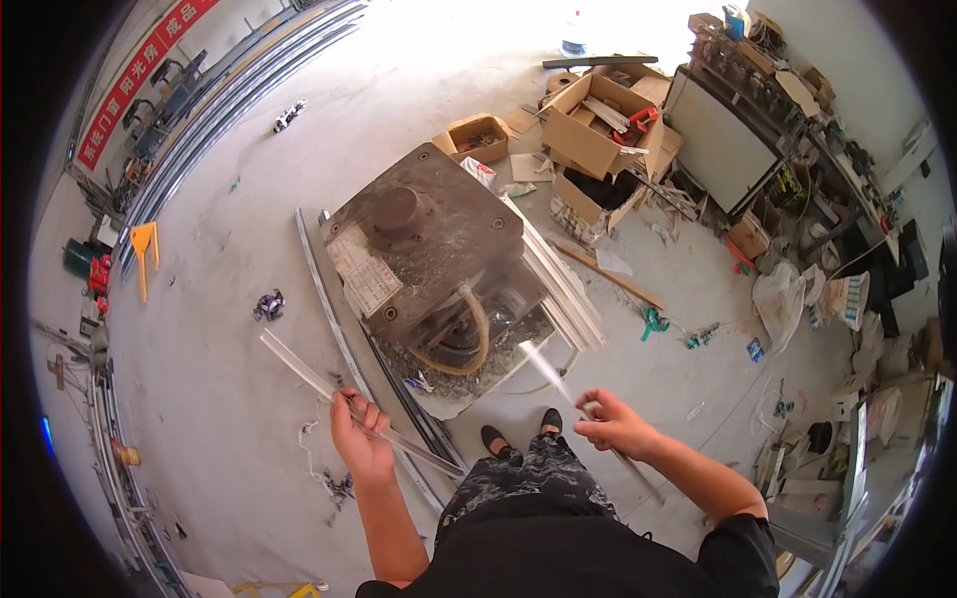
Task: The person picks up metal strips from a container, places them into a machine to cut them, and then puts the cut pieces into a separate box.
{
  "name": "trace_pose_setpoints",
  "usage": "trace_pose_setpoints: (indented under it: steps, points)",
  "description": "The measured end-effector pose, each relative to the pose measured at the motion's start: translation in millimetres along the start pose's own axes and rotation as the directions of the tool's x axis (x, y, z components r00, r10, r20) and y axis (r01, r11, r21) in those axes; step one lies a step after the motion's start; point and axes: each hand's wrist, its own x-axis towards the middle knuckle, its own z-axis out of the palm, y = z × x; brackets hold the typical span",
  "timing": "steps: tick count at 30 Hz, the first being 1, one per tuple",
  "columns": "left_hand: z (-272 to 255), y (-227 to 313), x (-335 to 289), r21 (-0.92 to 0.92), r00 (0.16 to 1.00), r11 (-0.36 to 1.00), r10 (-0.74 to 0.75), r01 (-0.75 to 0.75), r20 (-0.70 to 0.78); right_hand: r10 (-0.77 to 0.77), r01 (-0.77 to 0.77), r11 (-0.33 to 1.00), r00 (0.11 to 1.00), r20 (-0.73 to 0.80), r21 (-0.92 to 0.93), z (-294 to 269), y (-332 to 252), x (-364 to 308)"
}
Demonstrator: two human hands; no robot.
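Dusty concrete floor (pixel 249 249) lies below me. Left hand (pixel 359 439) grips one slim metal strip (pixel 329 384), right hand (pixel 613 424) pinches another strip (pixel 546 367)

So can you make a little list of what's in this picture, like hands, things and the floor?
left hand: left hand grips a long pale strip, slanting up to the left
right hand: right hand grips another strip, its far end blurred
in front: grey-brown machine with a tan hose, white strips leaning on its right side
floor: concrete floor, open cardboard boxes behind the machine, scraps around
left edge: long metal rails
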Motion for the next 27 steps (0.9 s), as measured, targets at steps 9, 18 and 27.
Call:
trace_pose_setpoints:
  steps: [9,18,27]
  points:
    - [-6,8,-7,0.029,0.997,0.998,0.051,-0.049,-0.058,0.01,-0.005,0.996,0.998,0.055,-0.089,13,14,80]
    - [-12,5,-15,-0.012,0.987,0.996,0.084,-0.086,-0.139,0.193,-0.21,0.976,0.959,0.206,0.063,-17,-7,107]
    - [-1,-8,-14,0.006,0.982,0.996,0.091,-0.091,-0.167,0.239,-0.247,0.969,0.925,0.297,-0.009,-22,-14,109]
